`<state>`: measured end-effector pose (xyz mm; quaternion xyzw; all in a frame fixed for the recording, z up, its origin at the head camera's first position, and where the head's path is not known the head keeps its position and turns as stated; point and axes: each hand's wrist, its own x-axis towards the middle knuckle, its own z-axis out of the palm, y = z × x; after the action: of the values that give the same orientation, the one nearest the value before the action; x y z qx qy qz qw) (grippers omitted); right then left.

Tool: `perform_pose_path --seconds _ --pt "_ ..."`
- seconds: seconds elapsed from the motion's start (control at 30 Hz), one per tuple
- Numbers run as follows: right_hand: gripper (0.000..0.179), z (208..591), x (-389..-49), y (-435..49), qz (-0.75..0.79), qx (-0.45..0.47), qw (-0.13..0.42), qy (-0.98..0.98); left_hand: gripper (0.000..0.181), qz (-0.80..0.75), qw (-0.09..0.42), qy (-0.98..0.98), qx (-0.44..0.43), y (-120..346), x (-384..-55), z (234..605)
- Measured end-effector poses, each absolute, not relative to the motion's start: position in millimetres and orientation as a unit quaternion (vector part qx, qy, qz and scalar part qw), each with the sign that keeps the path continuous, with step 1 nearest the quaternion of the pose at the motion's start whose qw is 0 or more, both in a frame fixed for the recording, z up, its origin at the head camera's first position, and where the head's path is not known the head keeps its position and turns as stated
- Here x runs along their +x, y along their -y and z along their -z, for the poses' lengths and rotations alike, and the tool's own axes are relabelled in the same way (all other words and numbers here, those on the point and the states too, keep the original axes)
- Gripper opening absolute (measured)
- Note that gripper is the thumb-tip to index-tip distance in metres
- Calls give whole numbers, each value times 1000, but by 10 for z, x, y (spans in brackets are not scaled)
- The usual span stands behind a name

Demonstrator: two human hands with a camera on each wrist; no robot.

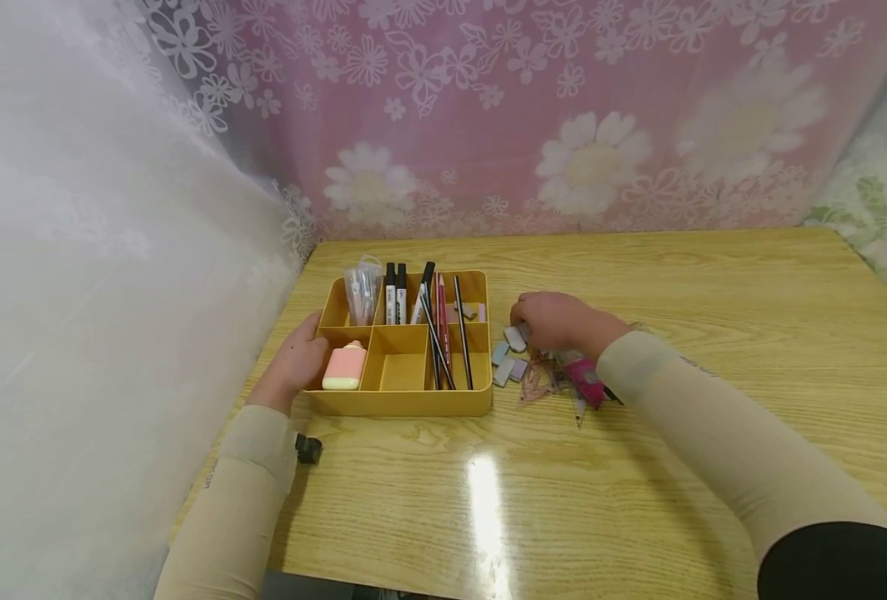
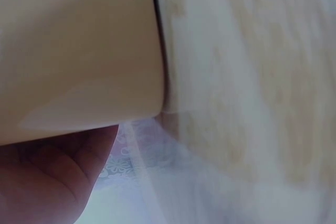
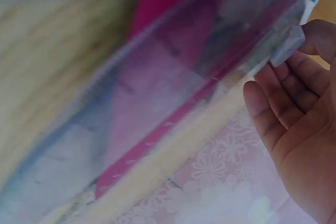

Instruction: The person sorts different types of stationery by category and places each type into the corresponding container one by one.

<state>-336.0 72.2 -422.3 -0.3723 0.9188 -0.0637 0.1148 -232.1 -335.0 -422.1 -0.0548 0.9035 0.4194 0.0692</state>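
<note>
A yellow compartment organizer [image 1: 402, 404] stands on the left part of the table. My left hand [image 1: 297, 358] grips its left side wall; the left wrist view shows fingers [image 2: 68, 169] against the tan wall [image 2: 79, 66]. To the right of the organizer, my right hand [image 1: 552, 321] reaches down over a small pile of stationery. Thumb and fingers pinch a small pale eraser [image 3: 289, 46] in the right wrist view. Beside that hand lie several more erasers [image 1: 505, 372], a clear pinkish set square [image 1: 535, 383] and a magenta piece [image 1: 586, 379], partly hidden by the forearm.
In the organizer are a pink bottle [image 1: 346, 367], a clear pouch [image 1: 363, 292], black-capped markers [image 1: 402, 293], pencils [image 1: 444, 329] and small erasers [image 1: 468, 312]. A black clip-like object [image 1: 308, 449] is at the left wrist. Floral cloth [image 1: 488, 167] hangs behind the table.
</note>
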Motion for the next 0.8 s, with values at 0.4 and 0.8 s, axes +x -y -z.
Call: perform_pose_path --seconds 0.4,0.8 --pt "30 4241 -3404 -766 105 -361 86 -923 63 -421 73 -902 -66 3337 -2323 4209" --pt "34 4021 -3467 -751 174 -342 18 -923 63 -420 72 -902 -66 3337 -2318 4200"
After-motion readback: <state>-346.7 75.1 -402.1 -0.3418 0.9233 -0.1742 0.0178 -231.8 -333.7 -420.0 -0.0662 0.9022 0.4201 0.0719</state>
